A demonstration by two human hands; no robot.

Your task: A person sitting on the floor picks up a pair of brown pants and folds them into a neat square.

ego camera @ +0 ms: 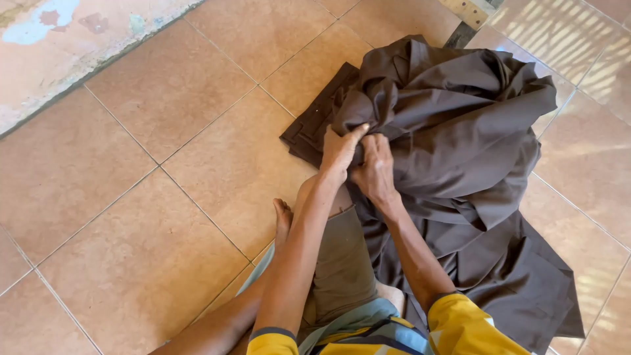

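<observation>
Nearest the camera, yellow sleeves with dark cuffs cover the person's upper arms, and grey-green shorts cover the lap of someone seated on the floor. A bare foot rests on the tiles just left of the left forearm. Beyond the knee, both hands meet on a large heap of dark brown cloth. The left hand is closed on a fold of the cloth, thumb stretched along its edge. The right hand, touching the left, is also clenched on the fabric, fingers curled into it. The cloth lies bunched on the tan tiled floor, spreading right and back toward the person's right side, with a flatter folded part at its left edge. Farthest off, a worn, patchy concrete strip borders the tiles.
</observation>
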